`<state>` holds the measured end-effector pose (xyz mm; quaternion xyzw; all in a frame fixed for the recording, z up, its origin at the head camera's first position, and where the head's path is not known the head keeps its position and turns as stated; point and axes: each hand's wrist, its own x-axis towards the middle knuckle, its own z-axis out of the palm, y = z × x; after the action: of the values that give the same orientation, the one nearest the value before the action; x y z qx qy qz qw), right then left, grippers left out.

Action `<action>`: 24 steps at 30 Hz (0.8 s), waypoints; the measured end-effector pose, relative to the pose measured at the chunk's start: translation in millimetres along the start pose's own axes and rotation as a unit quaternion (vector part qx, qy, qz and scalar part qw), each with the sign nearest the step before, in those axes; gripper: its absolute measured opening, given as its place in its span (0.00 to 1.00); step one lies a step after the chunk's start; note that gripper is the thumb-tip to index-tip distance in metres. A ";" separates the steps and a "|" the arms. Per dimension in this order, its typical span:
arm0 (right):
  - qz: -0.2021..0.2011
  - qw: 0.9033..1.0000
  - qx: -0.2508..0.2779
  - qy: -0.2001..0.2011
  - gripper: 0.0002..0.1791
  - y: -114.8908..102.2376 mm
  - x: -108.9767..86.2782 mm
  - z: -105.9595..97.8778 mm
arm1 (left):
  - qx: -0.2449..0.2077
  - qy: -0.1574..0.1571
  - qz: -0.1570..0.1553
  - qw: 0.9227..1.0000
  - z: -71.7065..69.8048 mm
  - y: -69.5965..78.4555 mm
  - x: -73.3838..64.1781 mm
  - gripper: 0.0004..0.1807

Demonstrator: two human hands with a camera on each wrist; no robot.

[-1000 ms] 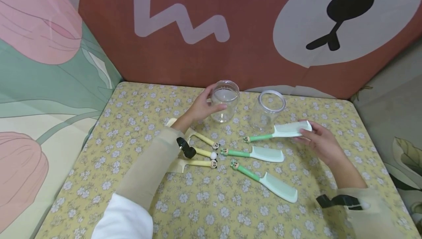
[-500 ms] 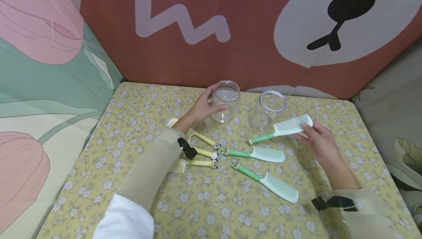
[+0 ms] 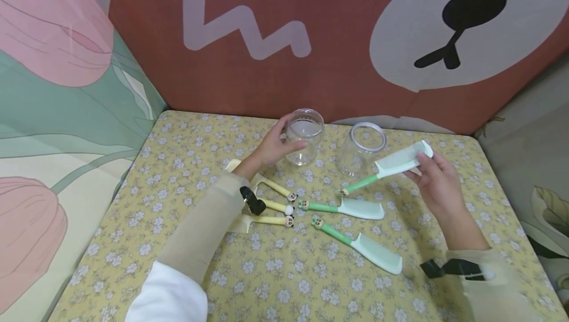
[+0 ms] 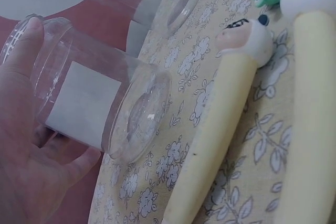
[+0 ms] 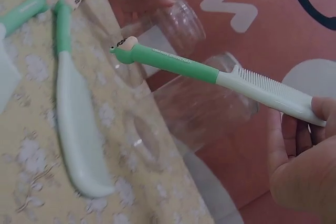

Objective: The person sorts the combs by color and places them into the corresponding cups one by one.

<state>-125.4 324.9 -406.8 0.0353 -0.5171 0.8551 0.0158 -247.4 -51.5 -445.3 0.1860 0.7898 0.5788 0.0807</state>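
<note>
Meanwhile, right hand pinches green-handled comb by pale end, handle slanting down; left hand wraps around upright clear jar; second jar stands between hands.

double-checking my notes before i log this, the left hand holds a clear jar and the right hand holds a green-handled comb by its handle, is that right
Not quite: the right hand grips the comb by its pale toothed end, while the green handle points away from it, as the right wrist view shows. The left hand does hold a clear jar.
</note>
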 end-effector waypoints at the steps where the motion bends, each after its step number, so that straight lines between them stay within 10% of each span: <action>1: -0.005 1.000 0.000 -0.004 0.15 -1.7 1.5 2.9 | 0.001 -0.001 -0.001 1.000 0.1 0.5 -0.5 0.47; 24: -0.071 0.997 -0.044 -0.003 0.15 -50.2 58.2 74.7 | -0.005 -0.013 -0.010 1.000 0.5 1.2 -0.1 0.48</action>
<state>-176.9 281.6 -323.4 0.0733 -0.5503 0.8282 0.0768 -246.8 -50.8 -444.4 0.1848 0.7879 0.5793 0.0975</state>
